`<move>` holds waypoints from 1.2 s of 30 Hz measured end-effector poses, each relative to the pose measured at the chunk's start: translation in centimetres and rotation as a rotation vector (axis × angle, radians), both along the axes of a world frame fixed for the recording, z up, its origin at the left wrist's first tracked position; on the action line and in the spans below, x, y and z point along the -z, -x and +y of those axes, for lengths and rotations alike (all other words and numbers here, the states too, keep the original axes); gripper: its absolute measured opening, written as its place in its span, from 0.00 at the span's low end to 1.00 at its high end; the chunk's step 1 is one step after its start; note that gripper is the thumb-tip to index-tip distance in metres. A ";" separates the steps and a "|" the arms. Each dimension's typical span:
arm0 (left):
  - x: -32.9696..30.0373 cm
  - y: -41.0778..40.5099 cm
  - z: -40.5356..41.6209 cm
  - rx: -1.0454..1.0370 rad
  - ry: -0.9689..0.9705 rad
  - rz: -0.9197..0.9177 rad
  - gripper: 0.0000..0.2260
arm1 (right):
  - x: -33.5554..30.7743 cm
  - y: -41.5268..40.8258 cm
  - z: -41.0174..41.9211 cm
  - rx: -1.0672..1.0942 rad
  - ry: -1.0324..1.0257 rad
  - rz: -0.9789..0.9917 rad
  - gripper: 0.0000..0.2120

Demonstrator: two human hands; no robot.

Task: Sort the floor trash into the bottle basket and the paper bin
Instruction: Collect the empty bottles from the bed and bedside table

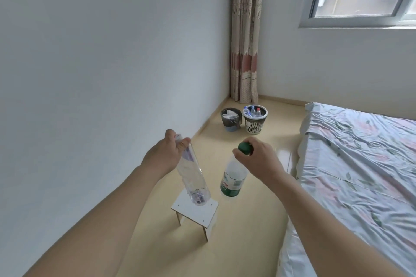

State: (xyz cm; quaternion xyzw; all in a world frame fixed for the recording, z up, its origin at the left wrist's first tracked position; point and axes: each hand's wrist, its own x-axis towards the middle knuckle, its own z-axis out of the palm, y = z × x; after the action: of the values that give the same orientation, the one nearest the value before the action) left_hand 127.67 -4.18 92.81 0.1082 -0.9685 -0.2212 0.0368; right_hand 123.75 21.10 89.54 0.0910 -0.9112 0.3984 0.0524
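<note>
My left hand (pixel 167 153) grips the neck of a clear plastic bottle (pixel 194 177) that hangs down over a small stool. My right hand (pixel 258 157) pinches the green cap of a second bottle with a green label (pixel 233 180), which also hangs in the air. Far ahead in the corner stand two containers side by side. The white perforated bottle basket (pixel 254 127) on the right holds several bottles. The dark lined paper bin (pixel 231 122) on the left holds crumpled white paper.
A small white stool (pixel 195 208) stands on the beige floor just below the bottles. A bed with a floral sheet (pixel 360 164) fills the right side. A wall runs along the left; a curtain (pixel 246 40) hangs in the corner behind the bins.
</note>
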 end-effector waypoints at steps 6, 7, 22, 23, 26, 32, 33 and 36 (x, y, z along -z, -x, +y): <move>0.8 8.4 -7.3 0.122 -0.080 -0.031 0.20 | -0.5 6.1 -7.1 0.086 -0.052 0.004 0.11; 0.6 9.9 -8.4 0.135 -0.093 -0.027 0.20 | -0.9 7.0 -7.8 0.098 -0.065 0.005 0.11; 3.6 35.1 -2.7 0.396 -0.265 -0.055 0.22 | -0.9 24.1 -3.1 0.347 -0.102 0.031 0.11; 4.0 36.9 -1.7 0.406 -0.258 -0.052 0.21 | -0.6 25.6 -1.9 0.359 -0.102 0.027 0.12; 4.8 43.1 1.5 0.413 -0.233 -0.043 0.19 | -0.1 30.9 2.5 0.383 -0.086 0.039 0.12; 2.8 53.6 8.2 0.428 -0.221 0.013 0.16 | -0.7 40.9 8.1 0.369 -0.078 0.055 0.10; 2.7 55.4 9.1 0.436 -0.226 0.017 0.16 | -0.6 42.7 8.7 0.362 -0.076 0.059 0.10; 3.2 60.4 11.0 0.461 -0.155 0.013 0.17 | 0.1 47.9 9.7 0.334 -0.070 0.060 0.09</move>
State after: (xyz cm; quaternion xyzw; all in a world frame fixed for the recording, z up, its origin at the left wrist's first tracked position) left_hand 67.23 6.80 89.61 -0.1148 -0.9475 -0.2981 -0.0170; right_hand 75.85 30.83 89.48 -0.0483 -0.9249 0.3495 0.1418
